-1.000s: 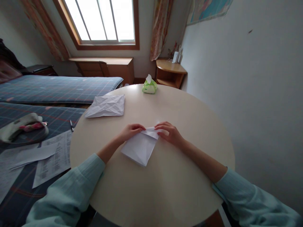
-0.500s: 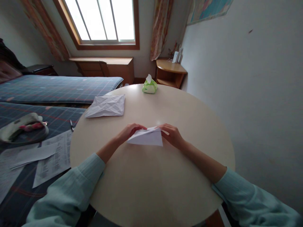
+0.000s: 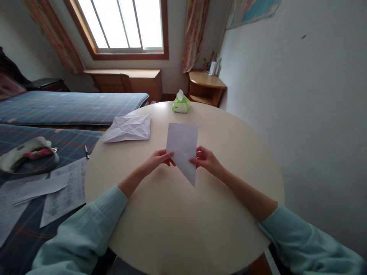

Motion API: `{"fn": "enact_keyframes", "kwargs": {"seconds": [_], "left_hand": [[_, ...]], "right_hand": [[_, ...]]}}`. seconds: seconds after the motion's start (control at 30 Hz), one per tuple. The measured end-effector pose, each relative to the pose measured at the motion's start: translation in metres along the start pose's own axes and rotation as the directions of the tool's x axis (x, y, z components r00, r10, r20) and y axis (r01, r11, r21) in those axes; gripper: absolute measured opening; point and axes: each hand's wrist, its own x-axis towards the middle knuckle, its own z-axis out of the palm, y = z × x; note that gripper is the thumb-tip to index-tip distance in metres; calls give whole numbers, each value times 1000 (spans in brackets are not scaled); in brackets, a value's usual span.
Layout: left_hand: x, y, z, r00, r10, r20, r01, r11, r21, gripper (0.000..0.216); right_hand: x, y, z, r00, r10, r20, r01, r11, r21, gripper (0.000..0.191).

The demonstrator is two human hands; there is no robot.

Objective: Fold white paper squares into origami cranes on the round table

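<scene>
A white sheet of paper (image 3: 182,143) is held up over the middle of the round table, its lower end slanting down to a point at the right. My left hand (image 3: 159,159) pinches its left edge, thumb in front and fingers behind. On the right edge, my right hand (image 3: 207,162) grips the sheet between thumb and fingers. Left of the sheet and farther back lies a stack of creased white paper (image 3: 128,128), apart from both hands.
The round cream table (image 3: 183,225) fills the middle. At its far edge stands a green tissue pack (image 3: 181,104). Printed sheets (image 3: 67,191), a pen (image 3: 86,152) and a white-and-grey bag-like item (image 3: 30,154) lie on the checked bed at left. A wall (image 3: 309,114) rises at right.
The paper, low and flat between both hands before, now stands more upright with its broad face showing. My hands have shifted slightly to its side edges.
</scene>
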Motion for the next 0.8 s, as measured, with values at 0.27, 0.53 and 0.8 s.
{"fn": "enact_keyframes", "kwargs": {"seconds": [0.27, 0.53, 0.8], "left_hand": [[-4, -1, -4, 971, -218, 97, 217, 976, 24, 29], [-1, -1, -2, 973, -220, 69, 223, 974, -38, 33], [0, -4, -5, 981, -195, 0, 193, 973, -127, 33]], "right_hand": [[2, 4, -6, 990, 140, -8, -136, 975, 174, 41], [4, 5, -8, 987, 156, -44, -149, 981, 121, 39], [5, 8, -12, 994, 110, 2, -110, 989, 102, 30]]}}
